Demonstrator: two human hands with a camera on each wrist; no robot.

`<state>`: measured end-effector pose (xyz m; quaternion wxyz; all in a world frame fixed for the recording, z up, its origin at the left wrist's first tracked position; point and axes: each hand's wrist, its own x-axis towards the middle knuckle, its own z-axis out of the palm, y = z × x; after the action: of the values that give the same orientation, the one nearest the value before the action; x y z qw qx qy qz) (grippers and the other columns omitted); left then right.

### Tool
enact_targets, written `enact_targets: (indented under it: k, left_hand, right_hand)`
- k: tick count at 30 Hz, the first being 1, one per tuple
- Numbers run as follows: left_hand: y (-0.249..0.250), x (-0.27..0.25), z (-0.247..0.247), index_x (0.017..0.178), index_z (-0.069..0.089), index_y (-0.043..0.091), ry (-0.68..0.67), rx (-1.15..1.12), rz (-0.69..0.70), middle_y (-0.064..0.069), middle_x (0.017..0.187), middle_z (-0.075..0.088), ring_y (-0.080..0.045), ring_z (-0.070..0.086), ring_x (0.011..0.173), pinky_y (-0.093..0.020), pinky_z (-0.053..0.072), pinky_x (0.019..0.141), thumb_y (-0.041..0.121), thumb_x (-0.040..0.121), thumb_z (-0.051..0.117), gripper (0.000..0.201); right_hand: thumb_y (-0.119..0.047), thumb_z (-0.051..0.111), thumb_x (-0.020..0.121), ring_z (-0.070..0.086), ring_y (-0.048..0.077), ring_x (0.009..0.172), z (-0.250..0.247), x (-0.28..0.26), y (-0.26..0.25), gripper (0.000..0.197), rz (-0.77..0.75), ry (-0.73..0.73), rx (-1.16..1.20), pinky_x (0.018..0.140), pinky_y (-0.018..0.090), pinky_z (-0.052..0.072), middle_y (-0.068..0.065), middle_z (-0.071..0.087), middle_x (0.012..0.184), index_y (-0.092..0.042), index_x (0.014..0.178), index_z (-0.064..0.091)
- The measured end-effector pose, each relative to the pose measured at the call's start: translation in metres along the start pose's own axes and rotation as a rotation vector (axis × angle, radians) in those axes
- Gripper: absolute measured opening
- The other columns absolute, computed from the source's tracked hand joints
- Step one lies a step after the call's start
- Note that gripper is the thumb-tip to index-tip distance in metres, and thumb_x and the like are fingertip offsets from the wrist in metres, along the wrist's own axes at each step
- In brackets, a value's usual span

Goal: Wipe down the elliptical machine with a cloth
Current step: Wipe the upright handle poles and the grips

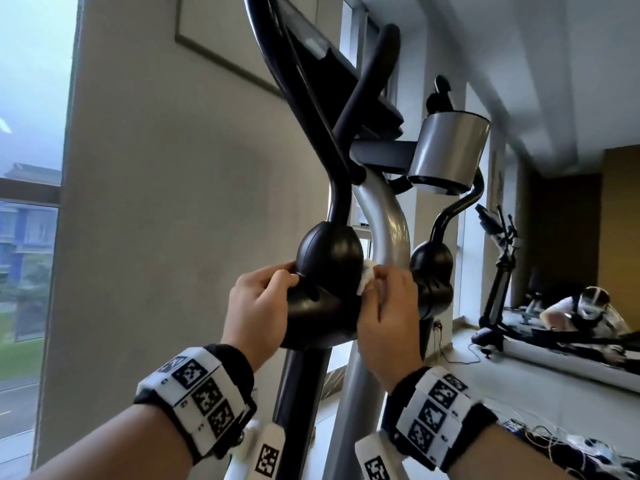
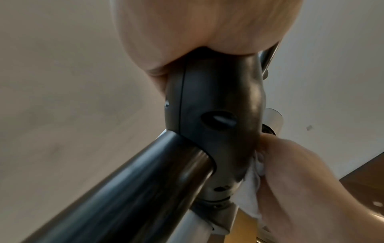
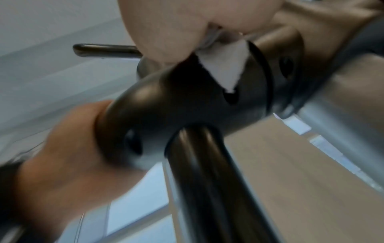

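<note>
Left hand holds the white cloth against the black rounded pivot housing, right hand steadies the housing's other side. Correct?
Hands are swapped. The head view shows the right hand pinching the white cloth against the black rounded pivot housing, while the left hand grips the housing's other side. The right wrist view also shows the cloth at that hand's fingers.

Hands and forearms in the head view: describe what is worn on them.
Both forearms are bare, no sleeves or gloves. The left hand and the right hand each have a black wrist strap carrying a white band printed with square black-and-white coded markers. A white block with one more such marker hangs under each wrist. No rings or cables visible on the fingers.
</note>
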<state>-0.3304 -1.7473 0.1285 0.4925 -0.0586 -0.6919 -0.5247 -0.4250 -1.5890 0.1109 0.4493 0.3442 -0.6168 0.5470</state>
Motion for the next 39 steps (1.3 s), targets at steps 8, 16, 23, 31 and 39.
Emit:
enact_targets:
  k: [8, 16, 23, 31, 39]
  left_hand:
    - [-0.003, -0.001, 0.002, 0.084, 0.084, 0.035, 0.065, -0.027, 0.000, -0.002, 0.081, 0.079, -0.030, 0.072, 0.086, -0.056, 0.058, 0.083, 0.047, 0.072, 0.051, 0.037]
    - [-0.004, 0.000, 0.004, 0.093, 0.084, 0.039, 0.076, -0.063, -0.008, 0.003, 0.086, 0.081, -0.029, 0.074, 0.094, -0.058, 0.057, 0.091, 0.048, 0.071, 0.050, 0.042]
    - [-0.004, 0.000, 0.003, 0.087, 0.085, 0.040, 0.094, -0.050, -0.029, 0.005, 0.083, 0.080, -0.027, 0.074, 0.092, -0.055, 0.057, 0.091, 0.039, 0.078, 0.052, 0.034]
    - [-0.003, -0.001, 0.004, 0.086, 0.084, 0.036, 0.105, -0.053, -0.051, 0.008, 0.083, 0.080, -0.022, 0.073, 0.092, -0.051, 0.058, 0.091, 0.037, 0.079, 0.052, 0.033]
    - [-0.004, -0.001, 0.003, 0.086, 0.083, 0.037, 0.102, -0.057, -0.041, 0.008, 0.083, 0.080, -0.020, 0.074, 0.090, -0.048, 0.059, 0.089, 0.035, 0.081, 0.052, 0.031]
  right_hand:
    - [-0.018, 0.055, 0.100, 0.055, 0.011, 0.105, -0.009, 0.021, 0.010, 0.006, 0.010, -0.124, -0.055, 0.096, 0.027, 0.045, -0.008, 0.056, 0.107, -0.022, 0.101, 0.058]
    - [-0.023, 0.053, 0.102, 0.053, 0.013, 0.099, -0.012, 0.022, 0.005, 0.007, 0.024, -0.146, -0.166, 0.091, 0.023, 0.039, -0.003, 0.054, 0.104, -0.019, 0.102, 0.058]
    - [-0.019, 0.054, 0.100, 0.058, 0.014, 0.094, -0.012, 0.043, -0.003, 0.012, 0.076, -0.208, -0.181, 0.087, 0.028, 0.045, 0.000, 0.063, 0.099, -0.016, 0.093, 0.064]
    - [-0.020, 0.059, 0.097, 0.065, 0.008, 0.086, -0.029, 0.015, 0.004, 0.016, 0.274, -0.140, 0.103, 0.078, 0.028, 0.051, -0.003, 0.067, 0.096, -0.030, 0.086, 0.064]
    - [-0.031, 0.062, 0.098, 0.059, 0.015, 0.098, -0.009, 0.050, -0.056, 0.010, -0.059, 0.077, 0.073, 0.092, 0.030, 0.050, -0.004, 0.059, 0.102, -0.022, 0.098, 0.059]
